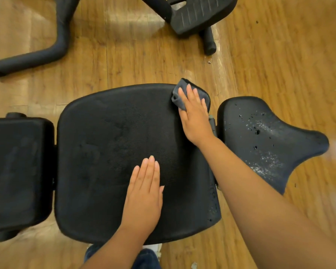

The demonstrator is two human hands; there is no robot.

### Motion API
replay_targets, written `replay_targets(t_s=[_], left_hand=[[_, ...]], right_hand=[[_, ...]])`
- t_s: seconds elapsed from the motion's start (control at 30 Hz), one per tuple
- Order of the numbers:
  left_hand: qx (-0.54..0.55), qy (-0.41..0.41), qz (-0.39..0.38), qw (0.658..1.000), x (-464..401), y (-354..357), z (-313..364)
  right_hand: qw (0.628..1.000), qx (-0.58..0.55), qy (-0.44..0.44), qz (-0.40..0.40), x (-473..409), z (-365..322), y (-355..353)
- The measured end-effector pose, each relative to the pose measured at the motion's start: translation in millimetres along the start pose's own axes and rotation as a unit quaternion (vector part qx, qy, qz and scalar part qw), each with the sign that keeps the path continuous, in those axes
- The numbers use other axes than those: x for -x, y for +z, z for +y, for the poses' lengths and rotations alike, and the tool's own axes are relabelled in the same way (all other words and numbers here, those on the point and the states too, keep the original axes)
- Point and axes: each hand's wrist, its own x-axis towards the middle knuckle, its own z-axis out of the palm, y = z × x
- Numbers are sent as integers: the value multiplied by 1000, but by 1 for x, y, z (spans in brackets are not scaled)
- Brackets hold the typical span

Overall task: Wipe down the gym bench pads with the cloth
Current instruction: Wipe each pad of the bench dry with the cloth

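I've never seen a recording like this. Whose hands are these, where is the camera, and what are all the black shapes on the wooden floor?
There is no machine here: a person wears a camera on the head, so you look down at their own two hands. The black shapes are cushions of a gym bench standing on a wooden floor. The left hand lies flat, fingers straight, on the big middle pad. The right hand presses a dark grey cloth onto that pad's far right corner. To the right is a worn pad with holes and pale flecks; to the left, another pad. Further off stand parts of other black equipment.
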Motion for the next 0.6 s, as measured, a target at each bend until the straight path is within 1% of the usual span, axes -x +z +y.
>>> replay_targets(t_s=[0.17,0.27,0.37,0.5,0.6], left_hand=[[-18,4,5,1000,0,0,1],[-29,5,3,1000,0,0,0],[-31,6,6,999,-1,0,0],[-25,7,12,1000,-1,0,1],[-34,2,10,999,-1,0,2]], right_hand=[[1000,-14,5,-12,11,-1,-3],[1000,-12,7,-19,43,-3,0],[999,-15,7,-42,108,-2,5],[995,-43,11,-89,226,-4,0],[995,-17,15,-97,288,0,6]])
